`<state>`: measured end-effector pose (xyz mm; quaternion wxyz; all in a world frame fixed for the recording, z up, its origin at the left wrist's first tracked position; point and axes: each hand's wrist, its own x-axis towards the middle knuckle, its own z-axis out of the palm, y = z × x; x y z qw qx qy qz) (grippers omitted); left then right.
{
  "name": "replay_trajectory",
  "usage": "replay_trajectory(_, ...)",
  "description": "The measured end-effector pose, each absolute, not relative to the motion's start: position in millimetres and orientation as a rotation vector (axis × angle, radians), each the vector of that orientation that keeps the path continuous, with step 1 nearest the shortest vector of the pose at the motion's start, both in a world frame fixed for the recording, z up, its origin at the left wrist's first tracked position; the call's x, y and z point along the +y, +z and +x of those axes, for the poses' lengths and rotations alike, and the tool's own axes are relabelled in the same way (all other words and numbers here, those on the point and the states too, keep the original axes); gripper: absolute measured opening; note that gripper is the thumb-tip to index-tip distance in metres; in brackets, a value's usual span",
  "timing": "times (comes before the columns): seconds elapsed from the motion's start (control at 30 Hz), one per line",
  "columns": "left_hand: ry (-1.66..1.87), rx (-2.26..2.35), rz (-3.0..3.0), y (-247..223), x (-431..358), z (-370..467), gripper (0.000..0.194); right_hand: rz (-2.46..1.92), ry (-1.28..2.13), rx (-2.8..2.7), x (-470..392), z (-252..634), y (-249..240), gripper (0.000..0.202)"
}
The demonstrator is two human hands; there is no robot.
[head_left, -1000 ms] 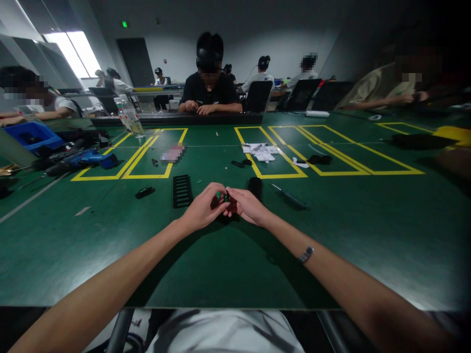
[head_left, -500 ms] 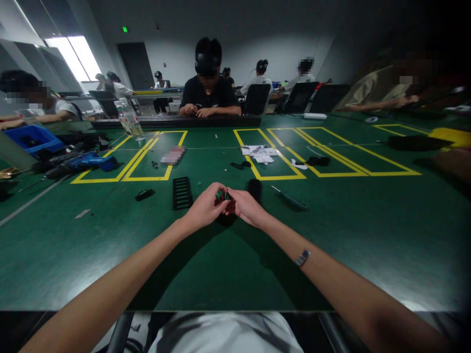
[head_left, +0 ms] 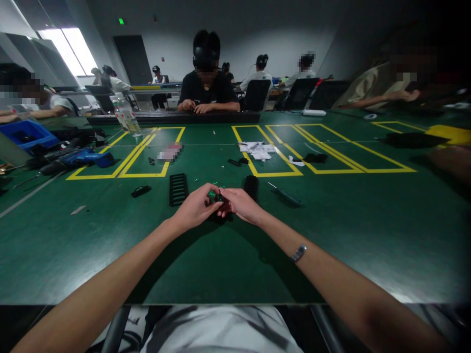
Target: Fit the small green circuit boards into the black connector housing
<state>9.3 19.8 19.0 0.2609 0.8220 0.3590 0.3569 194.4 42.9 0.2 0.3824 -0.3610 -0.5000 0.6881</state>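
- gripping a small green and black part (head_left: 217,197) in left hand (head_left: 196,207), with fingers bent nearly closed and thumb pressed near its lower side
- gripping the same part in right hand (head_left: 245,206), with fingertips drawn in against it, lower fingers partly hidden
- held just above green tabletop (head_left: 221,274), with a broad bare stretch between the forearms, down to the near edge
- just left of left hand, a black slotted tray (head_left: 178,190), with room along its left side, up to a dark piece (head_left: 141,191)
- just beyond right hand, a black block (head_left: 251,187), partly covered at its near edge
- right of the block, a thin-tipped tool (head_left: 286,195), lying apart at a slant
- farther out, yellow outlines (head_left: 281,174), with white paper scraps (head_left: 261,150) overlapping one border
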Motion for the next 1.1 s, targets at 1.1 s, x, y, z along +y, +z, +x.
replay_trajectory(1.1,0.974,0.93,2.311,10,20,6,0.027,-0.867,1.748,-1.433,44,199,-10,0.024)
